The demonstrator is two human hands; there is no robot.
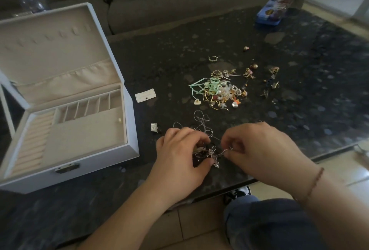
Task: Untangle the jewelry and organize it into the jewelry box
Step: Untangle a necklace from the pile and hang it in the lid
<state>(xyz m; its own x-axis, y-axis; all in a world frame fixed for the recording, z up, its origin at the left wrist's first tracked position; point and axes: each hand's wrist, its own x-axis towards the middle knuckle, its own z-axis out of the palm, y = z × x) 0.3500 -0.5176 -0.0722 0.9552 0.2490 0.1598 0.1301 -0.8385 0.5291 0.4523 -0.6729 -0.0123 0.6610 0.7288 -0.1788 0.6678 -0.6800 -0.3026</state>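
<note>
A tangled silver chain [201, 124] with star-shaped charms [214, 157] lies on the dark table near its front edge. My left hand [179, 156] pinches one end of the tangle with a dark piece under the fingers. My right hand [259, 150] pinches the chain just right of the charms. Farther back sits a knotted pile of jewelry [218, 92] with green ribbon, gold wires and pearls. The white jewelry box [65, 150] stands open at the left, with one small item [119, 120] in its big compartment.
Loose earrings [272, 78] and a gold ring [213, 58] lie scattered behind the pile. A white card [145, 95] and a small silver clip [154, 128] lie beside the box. A blue tin [269, 17] is at the far right. A sofa runs behind the table.
</note>
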